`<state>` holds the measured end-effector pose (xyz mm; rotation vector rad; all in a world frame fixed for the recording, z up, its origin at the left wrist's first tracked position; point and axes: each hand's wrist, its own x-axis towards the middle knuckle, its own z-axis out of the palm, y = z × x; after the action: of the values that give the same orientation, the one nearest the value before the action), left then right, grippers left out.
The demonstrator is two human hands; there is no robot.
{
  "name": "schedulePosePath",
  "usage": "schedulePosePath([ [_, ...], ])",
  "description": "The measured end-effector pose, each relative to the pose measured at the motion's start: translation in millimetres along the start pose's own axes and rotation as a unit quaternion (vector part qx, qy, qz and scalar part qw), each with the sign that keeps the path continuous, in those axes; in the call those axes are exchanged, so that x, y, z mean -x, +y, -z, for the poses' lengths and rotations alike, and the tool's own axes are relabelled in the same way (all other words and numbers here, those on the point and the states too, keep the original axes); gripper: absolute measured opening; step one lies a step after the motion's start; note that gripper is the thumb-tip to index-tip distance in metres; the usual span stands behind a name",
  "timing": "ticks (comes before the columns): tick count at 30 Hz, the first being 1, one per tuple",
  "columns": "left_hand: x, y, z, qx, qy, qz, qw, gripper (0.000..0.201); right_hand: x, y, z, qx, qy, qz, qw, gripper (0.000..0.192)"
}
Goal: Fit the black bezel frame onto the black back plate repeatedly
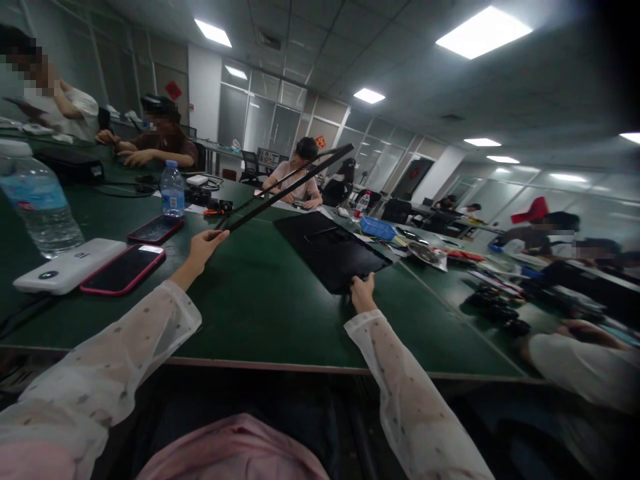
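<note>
My left hand (204,248) is closed on the near corner of a thin black rectangular frame (293,188), which is tilted up off the table and slants away to the right. Under my right hand (363,292) lies a flat black panel (333,270), its near right edge pinched between thumb and fingers. The panel rests on, or just above, the green table (260,313); I cannot tell which. A raised rectangular outline shows on its upper face. Between the frame and the panel there is a visible gap.
To the left are a large water bottle (43,207), a white power bank (70,265), two phones (124,269) and a small bottle (172,190). A blue basket (379,228) stands beyond the panel. At right, dark cables (493,307) lie near a co-worker's arm (580,360).
</note>
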<state>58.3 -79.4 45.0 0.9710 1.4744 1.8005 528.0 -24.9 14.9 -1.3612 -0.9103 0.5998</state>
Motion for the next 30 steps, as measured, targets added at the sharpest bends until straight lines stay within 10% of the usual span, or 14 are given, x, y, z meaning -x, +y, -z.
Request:
schedulePosePath([
  [9,-10,-10,1.2,-0.047,-0.017,-0.093,0.994,0.050,-21,-7,-4,0.059,-0.100,-0.026,0.993,0.084],
  [16,-8,-10,5.4,-0.230,-0.037,-0.198,0.952,0.041,-42,-15,18,0.072,0.031,0.095,0.992,0.046],
  [22,7,1,-6.4,-0.363,-0.067,-0.341,0.865,0.031,-39,-40,28,-0.157,-0.220,-0.022,0.963,0.049],
  [30,-16,-17,-18.9,-0.412,-0.161,-0.326,0.836,0.036,-41,-8,20,0.099,-0.060,0.175,0.978,0.026],
])
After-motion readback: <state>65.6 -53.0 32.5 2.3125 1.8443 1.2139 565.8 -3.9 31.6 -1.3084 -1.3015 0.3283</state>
